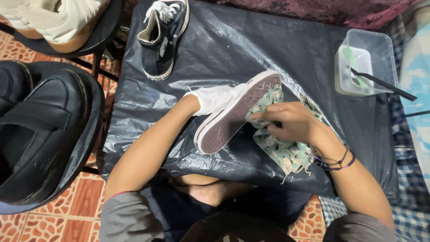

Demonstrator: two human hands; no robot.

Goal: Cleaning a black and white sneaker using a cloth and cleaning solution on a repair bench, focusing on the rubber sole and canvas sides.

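A white canvas sneaker (224, 104) lies sole-up over the black plastic sheet (251, 49), its brown-and-white sole (237, 114) facing me. My left hand (190, 104) is pushed inside the shoe, so only the wrist shows. My right hand (289, 121) grips a green flowered cloth (286, 152) and presses it against the toe end of the sole. A dark bracelet sits on my right wrist.
A black high-top sneaker (162, 38) lies at the sheet's far left. A clear plastic tub (365, 62) with a dark brush handle (385, 84) stands at the right. Black leather shoes (40, 130) and pale shoes (58, 20) rest on round stools at left.
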